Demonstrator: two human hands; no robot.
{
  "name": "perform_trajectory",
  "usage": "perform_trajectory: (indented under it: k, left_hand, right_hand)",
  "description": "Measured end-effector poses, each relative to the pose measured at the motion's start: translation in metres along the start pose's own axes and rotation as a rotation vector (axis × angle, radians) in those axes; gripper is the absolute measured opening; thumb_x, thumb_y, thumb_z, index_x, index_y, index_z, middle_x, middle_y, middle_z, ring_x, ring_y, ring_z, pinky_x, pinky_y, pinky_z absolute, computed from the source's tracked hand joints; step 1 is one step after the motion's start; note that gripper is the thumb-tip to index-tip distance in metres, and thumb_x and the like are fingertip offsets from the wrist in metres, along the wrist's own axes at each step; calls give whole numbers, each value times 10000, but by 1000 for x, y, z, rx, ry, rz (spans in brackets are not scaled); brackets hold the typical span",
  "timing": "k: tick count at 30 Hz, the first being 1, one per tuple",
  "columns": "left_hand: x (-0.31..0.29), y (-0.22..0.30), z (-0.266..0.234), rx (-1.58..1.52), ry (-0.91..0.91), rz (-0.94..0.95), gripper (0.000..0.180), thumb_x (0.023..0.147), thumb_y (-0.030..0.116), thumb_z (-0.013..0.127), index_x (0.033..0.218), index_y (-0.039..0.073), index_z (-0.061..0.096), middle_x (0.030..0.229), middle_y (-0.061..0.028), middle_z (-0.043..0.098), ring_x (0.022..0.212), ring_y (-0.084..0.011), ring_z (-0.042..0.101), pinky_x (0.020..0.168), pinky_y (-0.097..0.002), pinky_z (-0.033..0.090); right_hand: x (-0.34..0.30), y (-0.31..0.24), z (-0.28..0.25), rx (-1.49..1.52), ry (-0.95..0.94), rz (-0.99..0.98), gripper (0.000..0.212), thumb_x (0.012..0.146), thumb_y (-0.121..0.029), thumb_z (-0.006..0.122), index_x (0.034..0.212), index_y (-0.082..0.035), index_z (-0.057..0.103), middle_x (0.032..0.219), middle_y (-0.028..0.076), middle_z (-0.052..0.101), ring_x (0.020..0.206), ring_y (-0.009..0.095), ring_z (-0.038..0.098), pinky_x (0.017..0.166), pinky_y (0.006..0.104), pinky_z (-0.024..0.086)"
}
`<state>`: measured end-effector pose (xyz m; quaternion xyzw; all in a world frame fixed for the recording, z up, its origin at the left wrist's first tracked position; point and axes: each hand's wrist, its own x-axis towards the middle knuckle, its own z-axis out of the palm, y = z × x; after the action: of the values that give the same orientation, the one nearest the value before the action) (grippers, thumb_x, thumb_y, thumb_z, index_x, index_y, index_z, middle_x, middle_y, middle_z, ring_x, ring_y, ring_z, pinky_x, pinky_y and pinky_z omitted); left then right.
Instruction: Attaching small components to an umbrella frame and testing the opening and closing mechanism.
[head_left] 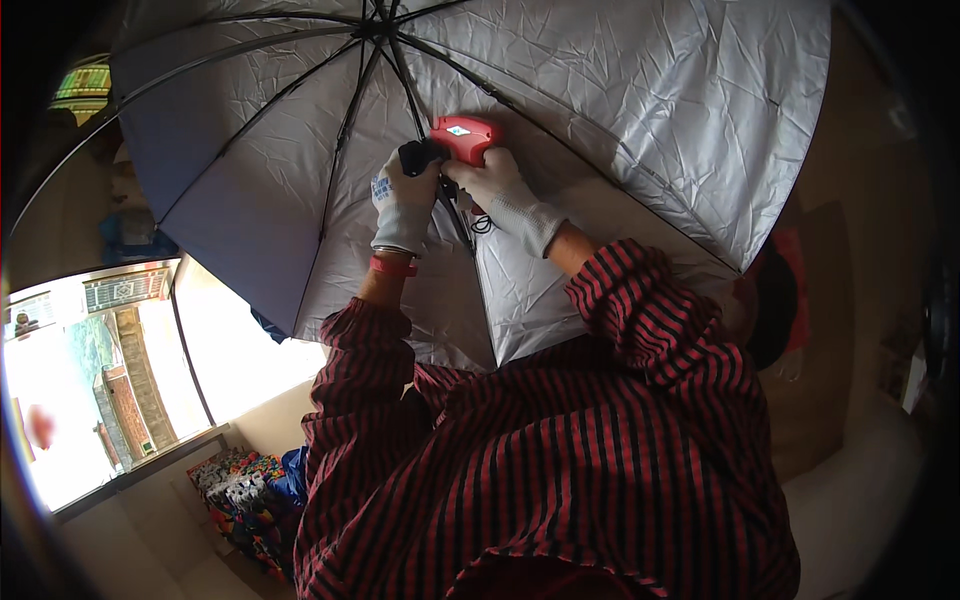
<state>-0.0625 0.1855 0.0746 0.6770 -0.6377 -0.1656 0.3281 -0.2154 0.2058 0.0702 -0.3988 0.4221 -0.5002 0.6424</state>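
Note:
An opened umbrella point(420, 290) fills the upper part of the view, its silvery, creased lining facing me and its thin black ribs meeting at a black hub point(376, 28). Both my hands wear white knit gloves. My right hand point(495, 180) is closed around a red gun-shaped tool point(466, 138) with a pale label on its side. Just beside it, my left hand point(405, 205) grips a small dark object point(417, 157) whose kind I cannot make out, close to one rib. A thin black cord loop point(482, 224) hangs below my right hand.
A bright window point(110, 370) lies at the left, beyond the umbrella's edge. Below it stands a pile of multicoloured items point(245, 490) with something blue beside it. At the right, a dark rounded shape point(775, 305) lies against a red patch.

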Motion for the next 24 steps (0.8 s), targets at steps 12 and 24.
perform_trajectory:
  k: [12,24]
  left_hand:
    - [3,14,-1,-224,-128,-169,240,761,62,623,983,32,709,821,-102,719,735,-185,691,686,-307,534]
    - [3,6,-3,-236,-120,-37,213,794,34,602,984,21,699,797,-90,708,704,-147,660,668,-292,520]
  right_hand:
    - [34,5,-32,113,-129,288,304,817,-236,748,1011,-21,657,887,33,666,744,110,627,664,272,511]
    - [44,19,-24,305,-169,369,322,827,-282,734,1016,-31,666,918,54,688,786,138,654,688,293,517]
